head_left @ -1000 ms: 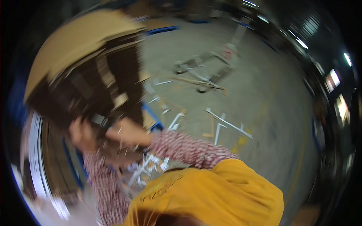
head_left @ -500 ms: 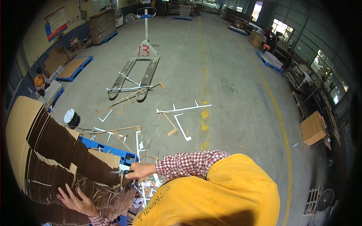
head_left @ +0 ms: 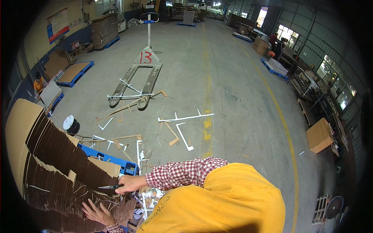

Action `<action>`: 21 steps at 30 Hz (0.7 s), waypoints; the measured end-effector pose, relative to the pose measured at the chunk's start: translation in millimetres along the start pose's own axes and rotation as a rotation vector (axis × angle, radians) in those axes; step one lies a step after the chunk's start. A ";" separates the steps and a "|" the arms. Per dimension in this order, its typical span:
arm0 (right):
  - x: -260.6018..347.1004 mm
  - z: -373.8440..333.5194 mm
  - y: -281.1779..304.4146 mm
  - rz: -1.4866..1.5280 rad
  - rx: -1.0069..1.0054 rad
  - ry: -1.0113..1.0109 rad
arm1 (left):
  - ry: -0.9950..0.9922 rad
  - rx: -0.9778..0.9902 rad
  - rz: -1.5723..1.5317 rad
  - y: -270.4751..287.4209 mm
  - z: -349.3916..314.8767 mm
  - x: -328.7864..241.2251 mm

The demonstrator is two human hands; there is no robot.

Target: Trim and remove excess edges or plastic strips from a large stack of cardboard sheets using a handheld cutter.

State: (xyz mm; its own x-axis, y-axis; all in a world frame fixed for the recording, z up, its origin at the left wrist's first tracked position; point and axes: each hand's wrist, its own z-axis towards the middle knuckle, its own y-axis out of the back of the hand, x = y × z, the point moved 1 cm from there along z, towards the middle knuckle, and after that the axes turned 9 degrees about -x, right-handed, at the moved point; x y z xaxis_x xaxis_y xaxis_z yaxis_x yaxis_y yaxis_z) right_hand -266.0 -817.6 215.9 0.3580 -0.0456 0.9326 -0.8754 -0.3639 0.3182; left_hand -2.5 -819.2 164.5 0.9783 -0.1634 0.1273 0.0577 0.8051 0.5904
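Observation:
A tall stack of brown cardboard sheets [head_left: 58, 155] stands at the lower left, its ragged cut edges turned toward me. My right hand [head_left: 131, 183] is closed around the dark handle of a knife [head_left: 114, 187], whose thin blade points left against the stack's edges. Below it, my left hand [head_left: 97, 213] rests on the torn edges with its fingers spread and holds nothing. A small cardboard piece [head_left: 72, 176] juts from the stack near the blade. Loose shreds of cardboard hang between the two hands.
A blue pallet [head_left: 128, 167] shows beside the stack. White and brown offcut strips [head_left: 186, 117] litter the floor. Ahead stands a hand pallet truck [head_left: 147, 58]; a spool [head_left: 70, 124] lies left. Another person [head_left: 39, 83] is at the far left, and a cardboard box [head_left: 319, 136] stands right.
My right hand has moved left and slightly down with the knife, its blade now farther over the stack. My left hand has shifted right along the edges, nearer the knife.

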 end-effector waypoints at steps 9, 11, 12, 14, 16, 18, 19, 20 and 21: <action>4.7 -13.0 -6.8 0.056 -0.019 0.082 | -0.075 0.081 -0.082 -9.4 -33.8 27.9; -7.1 -17.6 0.1 -0.008 -0.028 0.024 | -0.028 0.042 -0.122 -9.9 -27.2 36.1; -11.8 -19.3 3.4 -0.082 -0.038 -0.013 | 0.007 0.115 -0.090 -8.2 -21.5 37.9; -19.0 -24.6 3.4 -0.060 -0.048 -0.036 | 0.022 0.260 -0.024 -5.9 -13.4 43.3; -23.0 -28.3 5.0 -0.017 -0.052 -0.069 | -0.010 0.203 -0.032 -16.8 -21.2 53.5; -23.8 -31.3 9.0 0.012 -0.029 -0.098 | -0.047 0.149 -0.039 -20.2 -23.1 56.7; -24.3 -32.7 12.2 0.038 -0.004 -0.124 | 0.012 0.189 -0.042 -21.5 -22.3 58.0; -26.3 -34.1 17.9 0.040 -0.006 -0.123 | 0.073 0.229 -0.045 -21.6 -19.6 56.1; -28.4 -35.2 24.1 0.018 0.016 -0.133 | 0.134 0.268 -0.047 -22.5 -17.1 54.5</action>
State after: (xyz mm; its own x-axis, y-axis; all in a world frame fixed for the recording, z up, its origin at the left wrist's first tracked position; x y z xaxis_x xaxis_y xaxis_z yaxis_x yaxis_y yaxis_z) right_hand -308.7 -792.3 203.1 0.3828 -0.1753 0.9070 -0.8772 -0.3768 0.2974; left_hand 52.9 -836.5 144.5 0.9944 -0.1058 -0.0010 0.0663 0.6163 0.7847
